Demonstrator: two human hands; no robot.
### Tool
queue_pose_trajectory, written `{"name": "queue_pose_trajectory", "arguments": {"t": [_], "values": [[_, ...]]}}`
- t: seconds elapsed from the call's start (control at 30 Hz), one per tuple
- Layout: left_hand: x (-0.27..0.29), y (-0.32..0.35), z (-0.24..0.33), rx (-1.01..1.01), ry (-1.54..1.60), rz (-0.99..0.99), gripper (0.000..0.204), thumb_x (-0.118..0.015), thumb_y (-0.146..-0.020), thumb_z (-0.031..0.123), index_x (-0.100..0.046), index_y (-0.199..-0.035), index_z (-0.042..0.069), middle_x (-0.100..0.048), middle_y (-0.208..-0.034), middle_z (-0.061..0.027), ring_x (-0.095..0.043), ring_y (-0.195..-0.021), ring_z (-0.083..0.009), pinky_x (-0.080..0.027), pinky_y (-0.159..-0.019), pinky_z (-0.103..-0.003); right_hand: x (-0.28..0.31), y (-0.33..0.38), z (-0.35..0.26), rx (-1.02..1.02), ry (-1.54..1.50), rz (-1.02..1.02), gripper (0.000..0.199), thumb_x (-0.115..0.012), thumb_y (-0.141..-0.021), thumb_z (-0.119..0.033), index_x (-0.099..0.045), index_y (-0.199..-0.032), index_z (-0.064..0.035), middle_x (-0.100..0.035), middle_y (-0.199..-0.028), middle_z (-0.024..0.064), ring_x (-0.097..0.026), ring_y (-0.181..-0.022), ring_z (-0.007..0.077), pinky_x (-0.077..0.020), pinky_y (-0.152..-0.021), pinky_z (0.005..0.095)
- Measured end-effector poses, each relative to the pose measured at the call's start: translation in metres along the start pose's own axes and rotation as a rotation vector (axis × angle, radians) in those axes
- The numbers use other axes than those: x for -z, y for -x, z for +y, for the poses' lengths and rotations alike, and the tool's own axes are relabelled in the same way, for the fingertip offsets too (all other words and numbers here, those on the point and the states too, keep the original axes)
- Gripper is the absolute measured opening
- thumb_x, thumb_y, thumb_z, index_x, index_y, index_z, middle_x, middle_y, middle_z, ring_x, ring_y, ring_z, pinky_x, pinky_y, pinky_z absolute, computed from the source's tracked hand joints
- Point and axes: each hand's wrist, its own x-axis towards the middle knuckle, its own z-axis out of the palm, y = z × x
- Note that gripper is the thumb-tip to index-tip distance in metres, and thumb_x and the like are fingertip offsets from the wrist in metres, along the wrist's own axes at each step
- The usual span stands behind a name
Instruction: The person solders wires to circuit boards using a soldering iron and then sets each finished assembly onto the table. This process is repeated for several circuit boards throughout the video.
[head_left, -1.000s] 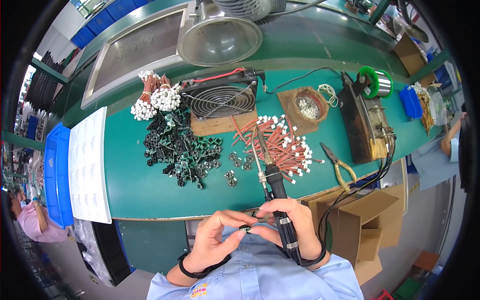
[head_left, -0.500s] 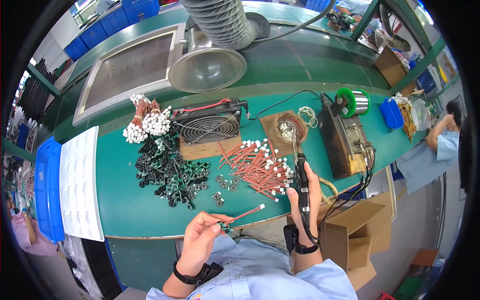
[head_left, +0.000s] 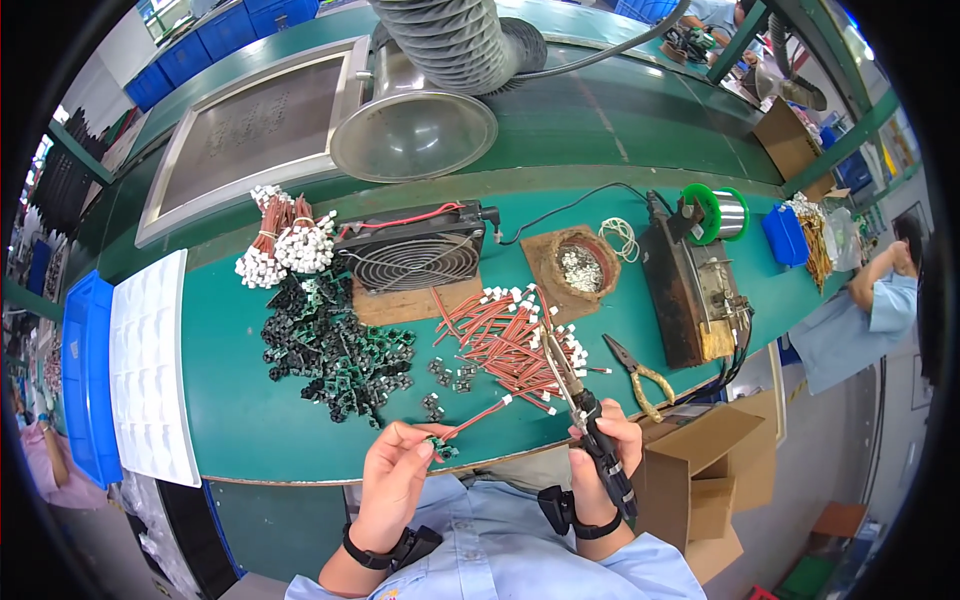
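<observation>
Between thumb and fingers, my left hand point(head_left: 398, 470) pinches a small green circuit board point(head_left: 441, 449) over the bench's near edge. From the board a red wire lead point(head_left: 477, 418) with a white connector at its end points up and to the right. My right hand point(head_left: 606, 446) is wrapped round the black handle of a soldering iron point(head_left: 590, 420), whose metal tip points forward over a heap of red wire leads point(head_left: 510, 340) with white connectors. Left of that heap lies a pile of black and green small parts point(head_left: 335, 350). Small metallic pieces point(head_left: 440, 371) sit between the two piles.
Pliers point(head_left: 640, 376) with yellow handles lie right of the wires. Behind stand a fan point(head_left: 415, 262), a round dish point(head_left: 582, 270) on a wooden board, a solder spool point(head_left: 720, 214) and a boxy soldering unit point(head_left: 685, 290). A fume hood point(head_left: 415, 135) hangs above; a white tray point(head_left: 150, 370) is left.
My right hand has drawn the soldering iron back from the round dish toward me, and its tip is now over the wires. The pliers have come into full view. My left hand stays nearly still.
</observation>
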Motion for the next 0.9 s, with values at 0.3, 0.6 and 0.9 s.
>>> {"name": "queue_pose_trajectory", "arguments": {"t": [0.3,0.6,0.9], "values": [[0.001,0.0,-0.002,0.001,0.0,-0.011,0.006,-0.057,-0.084,0.007,-0.052,-0.087,0.005,-0.061,-0.101,-0.0142,-0.055,-0.087,-0.0132,-0.042,-0.079,-0.025,0.009,-0.001,-0.002,0.088,-0.004,-0.019,0.043,-0.072,-0.069,-0.005,-0.049,-0.105,-0.01,-0.052,-0.086,0.0052,-0.045,-0.08,0.0188,-0.0329,-0.084,0.0377],[0.002,-0.001,-0.004,-0.029,0.013,-0.047,0.006,-0.054,-0.086,0.003,-0.052,-0.092,0.003,-0.061,-0.104,-0.0182,-0.057,-0.094,-0.0168,-0.043,-0.077,-0.026,0.015,0.002,0.002,0.088,0.056,0.02,0.04,-0.069,-0.075,-0.029,-0.046,-0.103,-0.0107,-0.054,-0.083,0.0069,-0.047,-0.083,0.0185,-0.0349,-0.082,0.0345],[-0.002,0.0,0.0,-0.007,-0.03,-0.011,0.006,-0.055,-0.085,0.007,-0.05,-0.088,0.005,-0.061,-0.101,-0.0142,-0.053,-0.085,-0.0116,-0.041,-0.077,-0.025,0.011,0.006,0.002,0.029,-0.152,0.116,0.047,-0.07,-0.073,-0.032,-0.044,-0.105,-0.0096,-0.051,-0.083,0.0066,-0.047,-0.079,0.0167,-0.0366,-0.077,0.0322]]}}
